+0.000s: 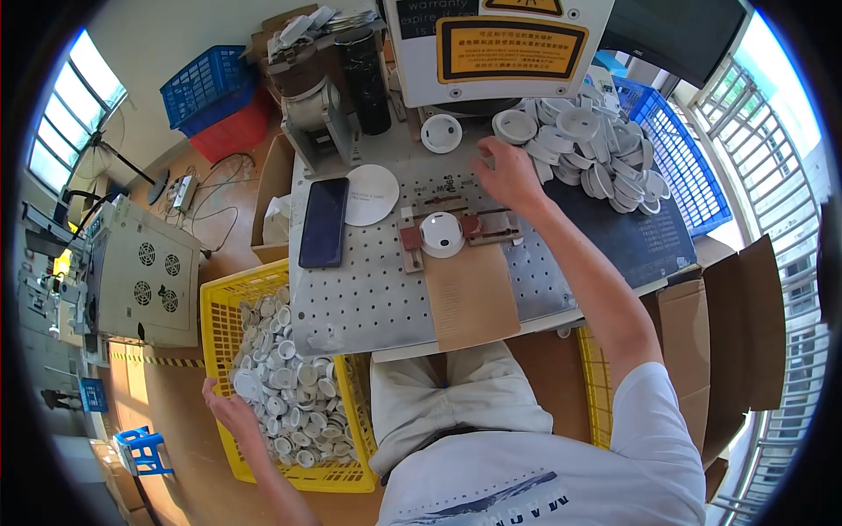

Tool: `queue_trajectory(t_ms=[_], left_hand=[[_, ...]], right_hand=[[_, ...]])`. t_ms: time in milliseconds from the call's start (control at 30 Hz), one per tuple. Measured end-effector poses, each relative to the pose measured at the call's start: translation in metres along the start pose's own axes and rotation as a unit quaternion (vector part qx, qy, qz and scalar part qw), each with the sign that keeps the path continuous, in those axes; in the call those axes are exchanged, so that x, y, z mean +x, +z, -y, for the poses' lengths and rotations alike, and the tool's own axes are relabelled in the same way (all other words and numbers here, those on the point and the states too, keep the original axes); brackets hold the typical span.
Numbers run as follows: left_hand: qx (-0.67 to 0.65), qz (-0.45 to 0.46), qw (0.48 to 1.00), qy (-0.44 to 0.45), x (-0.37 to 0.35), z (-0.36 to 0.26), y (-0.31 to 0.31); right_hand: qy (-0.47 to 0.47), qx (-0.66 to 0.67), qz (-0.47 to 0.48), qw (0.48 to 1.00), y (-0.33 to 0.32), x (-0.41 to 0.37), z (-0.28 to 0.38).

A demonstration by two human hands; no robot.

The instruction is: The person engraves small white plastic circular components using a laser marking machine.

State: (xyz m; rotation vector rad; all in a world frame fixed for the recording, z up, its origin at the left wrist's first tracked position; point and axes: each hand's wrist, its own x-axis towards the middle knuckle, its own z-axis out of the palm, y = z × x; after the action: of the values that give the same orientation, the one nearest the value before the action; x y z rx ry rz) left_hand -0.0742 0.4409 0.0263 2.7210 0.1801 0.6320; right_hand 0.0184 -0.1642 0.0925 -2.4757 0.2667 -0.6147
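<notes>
My right hand (509, 175) reaches over the metal work plate, its fingers curled close to a white round part (514, 127) at the left edge of a large pile of white parts (605, 158). Whether the fingertips touch a part is hard to make out. Another white part (441, 133) lies under the machine. One more white disc (442, 235) sits in a fixture with reddish-brown blocks (410, 238), above a cardboard strip (472, 302). My left hand (230, 410) hangs beside the yellow basket (210, 329) full of white parts, its fingers apart and holding nothing.
A phone (324, 223) and a round white card (372, 195) lie on the plate's left. The machine housing (500, 53) overhangs the back. A blue basket (675, 145) stands behind the pile, and cardboard boxes (684, 351) are at the right.
</notes>
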Motion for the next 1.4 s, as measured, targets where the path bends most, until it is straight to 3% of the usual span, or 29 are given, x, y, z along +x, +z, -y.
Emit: queue_trajectory(t_ms=[133, 233, 367, 400, 533, 633, 733, 800, 867, 933, 1000, 1067, 1100, 1167, 1233, 1333, 1400], left_hand=[[-0.084, 0.045, 0.993, -0.070, -0.017, -0.024, -0.009], [-0.098, 0.071, 0.993, 0.010, -0.030, -0.066, 0.004], [-0.185, 0.142, 0.968, 0.094, -0.026, -0.164, 0.022], [-0.226, 0.154, 0.955, 0.118, -0.021, -0.194, 0.027], [-0.219, 0.147, 0.890, 0.372, 0.007, -0.296, 0.078], [-0.209, 0.142, 0.874, 0.416, 0.011, -0.369, 0.114], [-0.140, 0.160, 0.852, 0.478, -0.003, -0.406, 0.139], [-0.008, 0.164, 0.843, 0.512, -0.003, -0.409, 0.141], [-0.015, 0.149, 0.841, 0.519, -0.010, -0.403, 0.141], [-0.028, 0.191, 0.810, 0.554, -0.019, -0.391, 0.134], [-0.070, 0.176, 0.805, 0.562, -0.032, -0.366, 0.118], [-0.113, 0.161, 0.792, 0.577, -0.040, -0.339, 0.113], [-0.144, 0.146, 0.821, 0.532, -0.038, -0.318, 0.117], [-0.173, 0.128, 0.848, 0.484, -0.023, -0.286, 0.116], [-0.127, 0.120, 0.894, 0.412, -0.006, -0.259, 0.108], [-0.144, 0.102, 0.918, 0.354, 0.004, -0.243, 0.098], [-0.142, 0.088, 0.922, 0.349, 0.003, -0.243, 0.098]], right_hand=[[-0.008, -0.059, -0.012, 0.998, 0.045, 0.067, -0.017], [0.043, -0.070, 0.001, 0.997, 0.065, 0.086, -0.018], [0.022, -0.034, -0.037, 0.998, 0.069, 0.082, -0.029], [0.012, -0.027, -0.030, 0.999, 0.056, 0.071, -0.026], [-0.005, 0.010, -0.029, 1.000, -0.020, -0.004, -0.004], [0.011, -0.002, -0.045, 0.999, -0.063, -0.069, -0.005], [-0.119, -0.097, -0.102, 0.983, -0.072, -0.134, -0.026], [-0.150, -0.129, -0.100, 0.975, -0.078, -0.172, -0.024], [-0.197, -0.159, -0.019, 0.967, -0.081, -0.202, -0.016], [-0.193, -0.137, 0.007, 0.971, -0.086, -0.213, -0.011], [-0.192, -0.110, 0.032, 0.975, -0.093, -0.210, -0.002], [-0.110, -0.029, 0.043, 0.993, -0.102, -0.198, 0.008], [-0.105, -0.029, 0.043, 0.993, -0.101, -0.194, 0.007], [-0.038, 0.004, 0.150, 0.988, -0.097, -0.184, 0.007], [-0.073, 0.006, 0.154, 0.985, -0.082, -0.183, 0.013], [-0.133, 0.006, 0.160, 0.978, -0.055, -0.176, 0.036], [-0.118, 0.011, 0.153, 0.981, -0.036, -0.169, 0.048]])
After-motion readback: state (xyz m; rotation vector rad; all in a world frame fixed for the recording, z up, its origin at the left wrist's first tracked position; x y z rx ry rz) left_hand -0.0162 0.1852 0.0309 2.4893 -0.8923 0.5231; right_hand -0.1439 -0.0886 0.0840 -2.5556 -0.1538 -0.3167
